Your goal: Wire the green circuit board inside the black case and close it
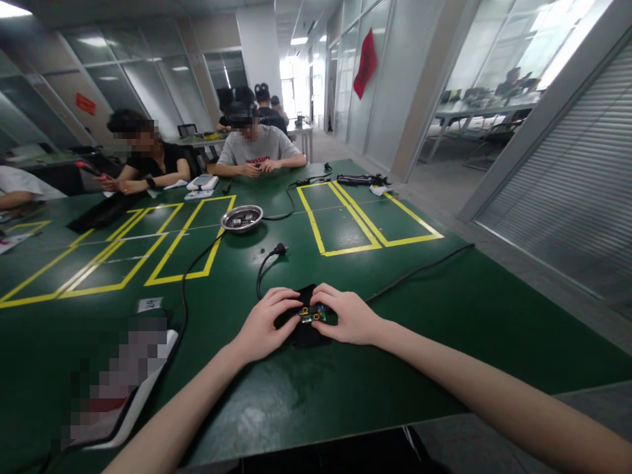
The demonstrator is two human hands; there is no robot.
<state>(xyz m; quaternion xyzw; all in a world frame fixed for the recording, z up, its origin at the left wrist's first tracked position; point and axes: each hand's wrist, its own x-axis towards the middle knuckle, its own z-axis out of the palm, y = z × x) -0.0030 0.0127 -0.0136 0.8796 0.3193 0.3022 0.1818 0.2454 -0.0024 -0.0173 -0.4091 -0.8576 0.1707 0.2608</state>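
Left hand [264, 326] and right hand [355, 317] pinch my little circuit board [311, 315], over a black piece [312, 340] on the bench [424, 336]. I think I'm steadying it; moving it needs gentle fingers. Eleven o'clock: plug [281, 249], then metal bowl [241, 227].

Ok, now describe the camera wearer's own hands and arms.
The left hand and right hand are bare: no gloves, rings or watch visible. The left forearm and right forearm show no sleeves or markings within the picture.
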